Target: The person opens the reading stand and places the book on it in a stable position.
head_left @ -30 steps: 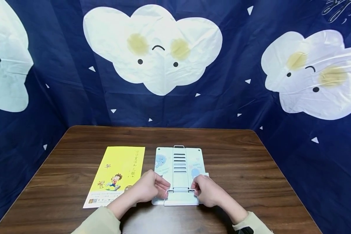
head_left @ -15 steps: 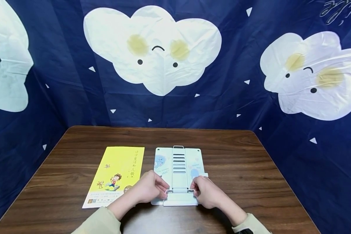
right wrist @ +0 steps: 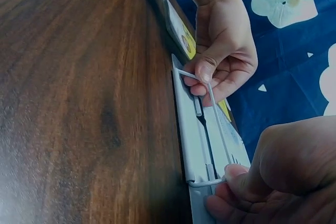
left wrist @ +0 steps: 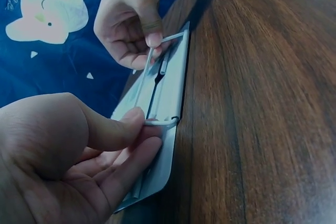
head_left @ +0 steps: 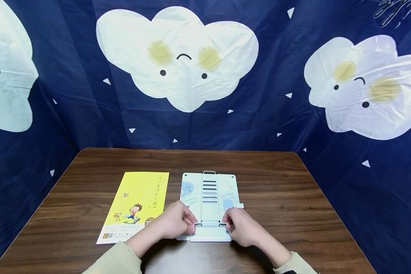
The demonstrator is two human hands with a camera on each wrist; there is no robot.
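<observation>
On the brown wooden worktop [head_left: 277, 182], a pale blue book stand [head_left: 210, 211] lies flat in front of the person, a row of slots running down its middle and faint cartoon prints on either side. At its near edge a white wire loop [right wrist: 220, 122] is tilted up off the panel. The left hand [head_left: 174, 220] pinches one corner of the loop between thumb and fingers, and the right hand [head_left: 242, 226] pinches the opposite corner the same way. To the left of the stand, apart from it, lies a yellow book [head_left: 140, 198] (a running cartoon child on its cover). Behind the worktop hangs a dark blue cloth [head_left: 274, 118] printed with white clouds [head_left: 181, 38].
</observation>
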